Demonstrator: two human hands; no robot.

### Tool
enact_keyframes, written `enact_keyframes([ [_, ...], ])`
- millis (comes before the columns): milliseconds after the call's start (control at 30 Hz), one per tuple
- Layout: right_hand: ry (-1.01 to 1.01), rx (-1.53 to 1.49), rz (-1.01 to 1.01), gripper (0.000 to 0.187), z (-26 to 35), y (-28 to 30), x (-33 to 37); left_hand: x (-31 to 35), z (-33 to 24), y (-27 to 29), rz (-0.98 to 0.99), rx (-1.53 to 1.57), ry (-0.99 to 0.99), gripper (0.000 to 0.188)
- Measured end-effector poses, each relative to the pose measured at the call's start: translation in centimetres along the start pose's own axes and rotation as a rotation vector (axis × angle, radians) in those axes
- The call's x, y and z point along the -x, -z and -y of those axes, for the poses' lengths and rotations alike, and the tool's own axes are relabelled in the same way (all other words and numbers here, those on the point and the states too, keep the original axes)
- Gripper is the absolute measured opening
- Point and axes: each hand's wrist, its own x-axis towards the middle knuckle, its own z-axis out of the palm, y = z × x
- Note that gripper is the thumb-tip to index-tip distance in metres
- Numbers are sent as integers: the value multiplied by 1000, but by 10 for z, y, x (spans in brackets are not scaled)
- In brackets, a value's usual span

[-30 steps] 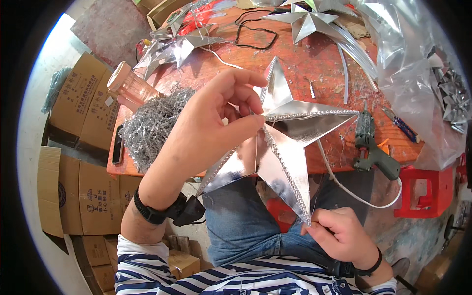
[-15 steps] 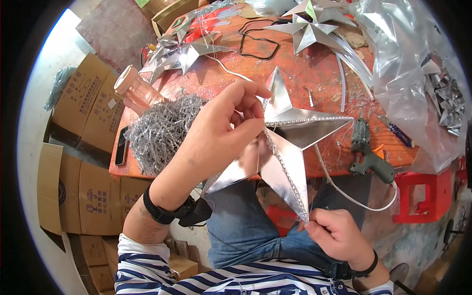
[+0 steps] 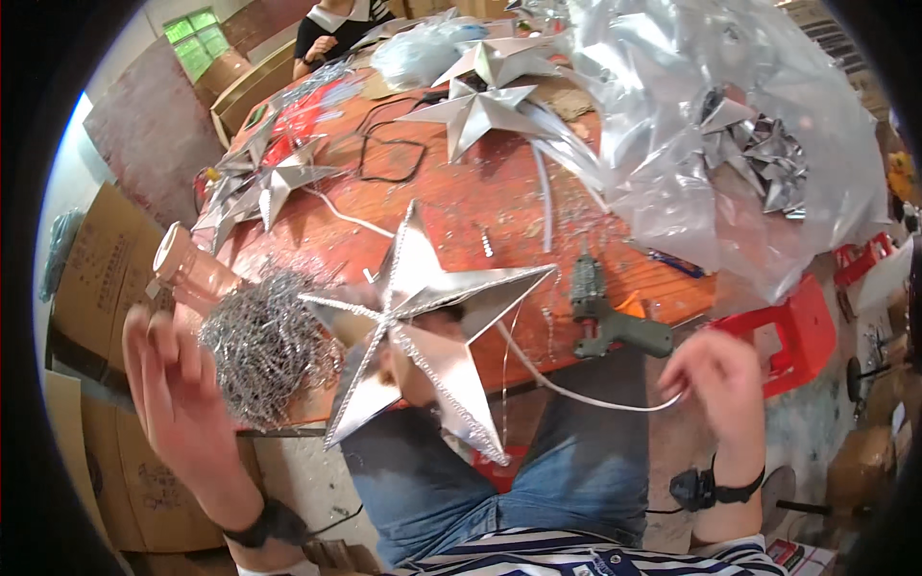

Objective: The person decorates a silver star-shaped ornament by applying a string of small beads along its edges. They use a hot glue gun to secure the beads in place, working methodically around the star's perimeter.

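Note:
A silver five-pointed star [image 3: 432, 355] lies over the near edge of the table, above my lap. Beaded trim runs along its ridges, and a thin loose strand hangs by its lower right point. Neither hand touches it. My left hand [image 3: 178, 394] is raised at the left with fingers stretched, beside a tangled heap of silver bead garland [image 3: 274, 346]. My right hand [image 3: 715, 379], blurred, hangs with loosely curved fingers beside the white cord [image 3: 595, 403] and handle of a dark green glue gun [image 3: 615, 326]. I see nothing held in it.
Silver stars [image 3: 480, 115] stand across the far table [image 3: 451, 216]. A large clear plastic bag [image 3: 663, 163] of silver pieces covers the right side. A pink bottle [image 3: 192, 269] stands left. Another person [image 3: 331, 34] sits at the far side. A red stool [image 3: 802, 336] stands right.
Both hands have let go of the star and moved apart, left hand leftward, right hand up and right to the glue gun. The view has shifted, showing another person at the back.

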Motion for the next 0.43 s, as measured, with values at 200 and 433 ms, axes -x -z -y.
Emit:
enact_keyframes([
  [200, 285, 863, -417, 13, -30, 46, -49, 46, 10, -22, -151, -224, -33, 20],
  [433, 248, 1253, -403, 21, -49, 80, -75, 63, 13, -16, -57, -314, 2, 12],
])
